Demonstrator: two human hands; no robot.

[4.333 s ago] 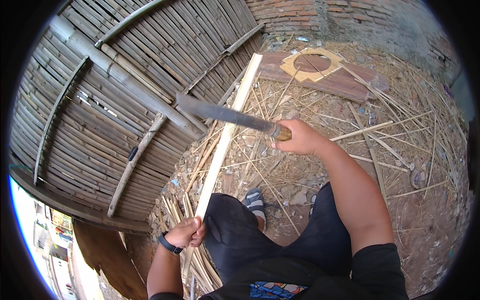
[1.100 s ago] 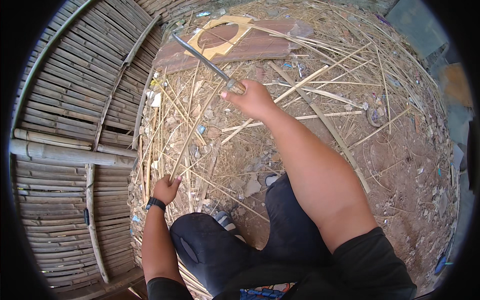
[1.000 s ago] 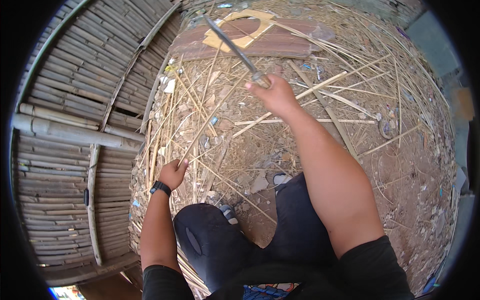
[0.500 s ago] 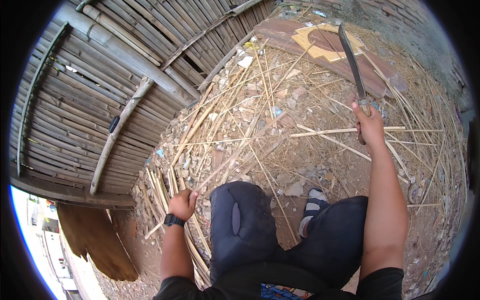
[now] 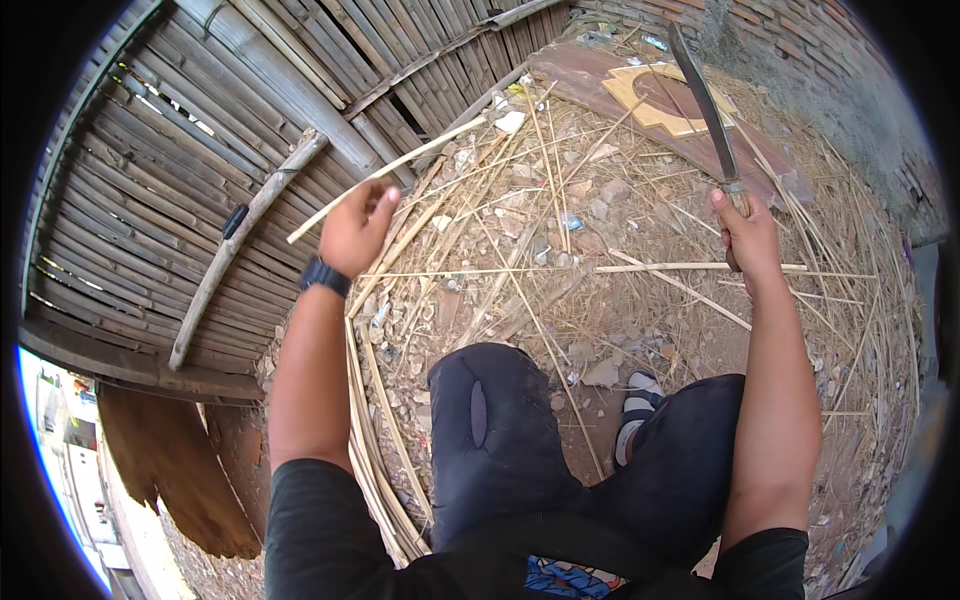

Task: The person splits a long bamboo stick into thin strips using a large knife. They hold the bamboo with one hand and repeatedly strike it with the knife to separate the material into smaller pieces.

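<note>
My left hand (image 5: 358,228) is raised at the left beside the bamboo wall, with its fingers curled round a pale bamboo strip (image 5: 438,144). The strip slants from lower left to upper right, sticking out on both sides of the hand. A dark watch is on that wrist. At the right, my right hand (image 5: 748,236) is closed round the handle of a machete (image 5: 706,112). Its long dark blade points up and away from me, tilted slightly left. Below the left forearm lies a bundle of long bamboo strips (image 5: 375,490), partly hidden by the arm.
Split bamboo strips, straw and stones litter the ground (image 5: 600,330). A brown board (image 5: 575,72) with a yellow cut-out frame (image 5: 640,112) lies at the far right. A slatted bamboo wall (image 5: 120,220) rises at left; a brick wall (image 5: 800,60) stands far right.
My left hand has moved up and away, toward the bamboo wall, and the strip in it has swung left. My right hand and the machete have barely shifted.
</note>
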